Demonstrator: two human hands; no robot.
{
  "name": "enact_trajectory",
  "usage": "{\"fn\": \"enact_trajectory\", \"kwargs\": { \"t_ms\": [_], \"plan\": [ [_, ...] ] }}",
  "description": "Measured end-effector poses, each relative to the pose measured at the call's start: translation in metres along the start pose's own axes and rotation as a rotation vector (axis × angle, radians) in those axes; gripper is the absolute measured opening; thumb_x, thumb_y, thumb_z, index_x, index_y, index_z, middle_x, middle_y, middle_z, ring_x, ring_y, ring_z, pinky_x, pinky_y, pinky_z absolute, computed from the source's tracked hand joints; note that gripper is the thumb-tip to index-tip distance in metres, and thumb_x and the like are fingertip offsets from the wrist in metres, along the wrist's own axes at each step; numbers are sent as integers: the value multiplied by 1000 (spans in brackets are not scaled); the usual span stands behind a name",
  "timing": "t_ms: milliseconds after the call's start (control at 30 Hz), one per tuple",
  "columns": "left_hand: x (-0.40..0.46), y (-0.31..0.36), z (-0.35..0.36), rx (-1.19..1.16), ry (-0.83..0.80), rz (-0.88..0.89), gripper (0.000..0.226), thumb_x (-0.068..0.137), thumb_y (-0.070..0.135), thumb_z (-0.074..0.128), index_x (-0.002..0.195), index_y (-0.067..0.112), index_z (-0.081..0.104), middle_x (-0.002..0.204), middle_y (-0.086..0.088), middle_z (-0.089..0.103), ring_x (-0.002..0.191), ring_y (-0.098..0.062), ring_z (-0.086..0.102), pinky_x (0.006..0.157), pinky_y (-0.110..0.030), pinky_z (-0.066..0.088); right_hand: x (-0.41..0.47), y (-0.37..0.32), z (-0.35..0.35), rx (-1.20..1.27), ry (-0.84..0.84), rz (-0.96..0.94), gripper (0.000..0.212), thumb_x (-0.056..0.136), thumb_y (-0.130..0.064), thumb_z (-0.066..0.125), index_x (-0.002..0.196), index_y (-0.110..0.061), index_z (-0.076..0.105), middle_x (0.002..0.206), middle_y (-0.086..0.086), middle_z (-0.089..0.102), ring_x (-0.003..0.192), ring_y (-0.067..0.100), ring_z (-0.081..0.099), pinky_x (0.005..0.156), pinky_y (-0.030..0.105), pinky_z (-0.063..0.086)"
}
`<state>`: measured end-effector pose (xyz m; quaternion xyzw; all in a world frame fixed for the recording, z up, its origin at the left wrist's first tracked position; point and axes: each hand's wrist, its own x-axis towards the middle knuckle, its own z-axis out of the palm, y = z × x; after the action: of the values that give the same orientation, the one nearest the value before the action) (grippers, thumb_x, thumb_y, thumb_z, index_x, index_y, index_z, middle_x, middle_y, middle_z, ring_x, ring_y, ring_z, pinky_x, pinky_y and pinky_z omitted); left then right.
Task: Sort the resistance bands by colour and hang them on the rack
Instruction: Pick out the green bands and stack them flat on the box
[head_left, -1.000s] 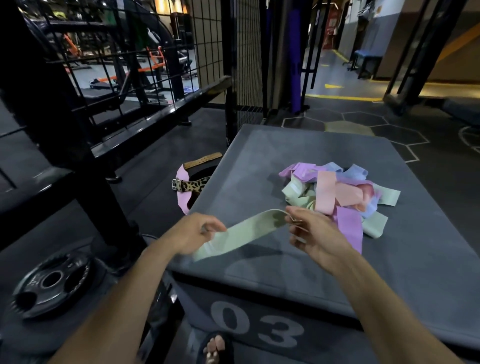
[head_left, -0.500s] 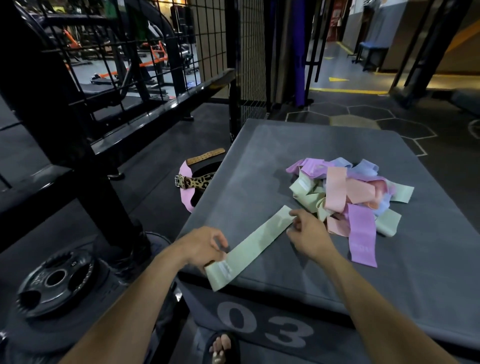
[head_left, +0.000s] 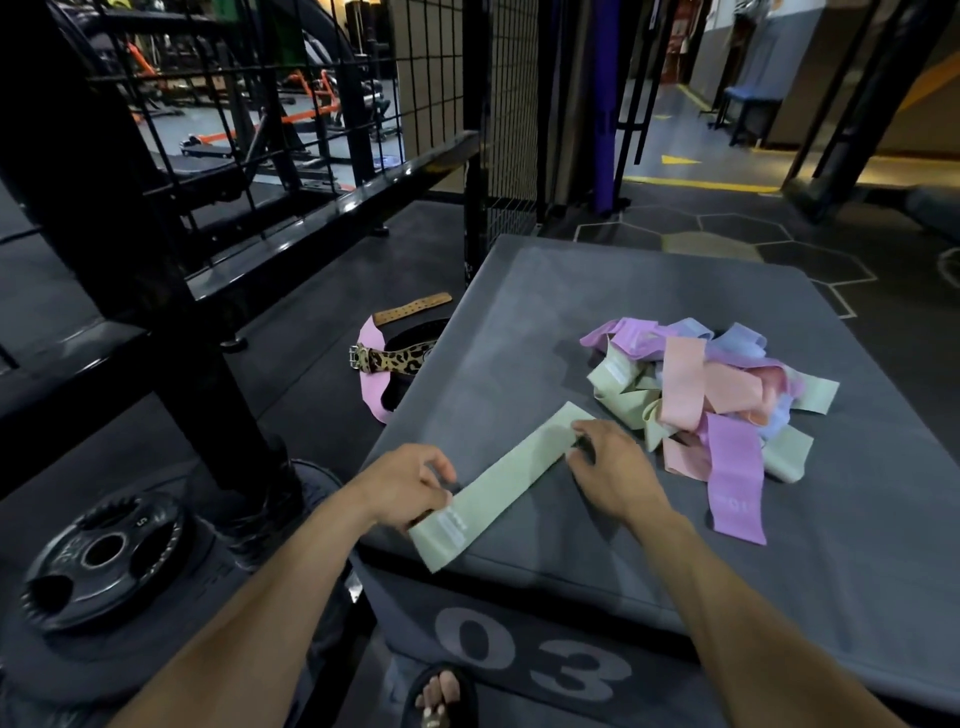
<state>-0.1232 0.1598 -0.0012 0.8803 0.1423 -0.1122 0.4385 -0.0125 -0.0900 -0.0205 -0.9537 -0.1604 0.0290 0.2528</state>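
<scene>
Far lower left: black weight plate (head_left: 101, 558) flat on the rubber floor, at the foot of a black steel rack (head_left: 171, 291) that fills the upper left with its mesh panel. Left of centre, on the floor against the box edge: leopard-print lifting belt (head_left: 395, 358) with a pink belt (head_left: 375, 371) under it, tan strap end (head_left: 413, 308) just above.

Centre bottom: left hand (head_left: 402, 486) at the near-left corner of the grey plyo box (head_left: 519, 322) marked "03", fingers curled, pinching the lower end of the pale green band (head_left: 501, 486). That band lies flat and stretched out diagonally on the box top, lower end overhanging the front edge a bit. Right hand (head_left: 615, 473) on its upper end, fingers bent and close together, tips on the fabric; pinch or plain press, cannot tell.

Right of centre: pile of bands (head_left: 717, 395) on the box top, mixed green, pink, lilac, light blue, tangled, just beside the right hand. One lilac band (head_left: 737, 480) trails toward the front. Bottom centre: a sandalled foot (head_left: 441, 696).
</scene>
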Motion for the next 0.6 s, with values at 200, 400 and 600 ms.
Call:
{"fn": "enact_trajectory", "kwargs": {
  "t_ms": [200, 400, 600],
  "plan": [
    [6, 1, -3, 62, -81, 29, 16, 89, 11, 68, 99, 22, 63, 81, 4, 70, 61, -15, 63, 52, -30, 55, 36, -7, -2, -136, 12, 52, 13, 95, -18, 46, 102, -11, 54, 120, 18, 60, 116, 41, 54, 94, 45, 46],
    [10, -2, -6, 19, -114, 77, 20, 87, 8, 69, 104, 17, 64, 75, 3, 69, 54, -12, 62, 48, -29, 55, 81, -24, 3, -140, 22, 71, 23, 88, -9, 54, 105, -8, 69, 121, 16, 62, 107, 37, 63, 93, 39, 50],
    [27, -2, -11, -8, -57, 64, 18, 89, 14, 71, 102, 20, 59, 80, -1, 70, 53, -12, 64, 46, -27, 54, 142, -72, -9, -3, 88, 38, 13, 83, -15, 62, 84, -24, 72, 97, 8, 75, 96, 30, 69, 80, 33, 52]
  ]
}}
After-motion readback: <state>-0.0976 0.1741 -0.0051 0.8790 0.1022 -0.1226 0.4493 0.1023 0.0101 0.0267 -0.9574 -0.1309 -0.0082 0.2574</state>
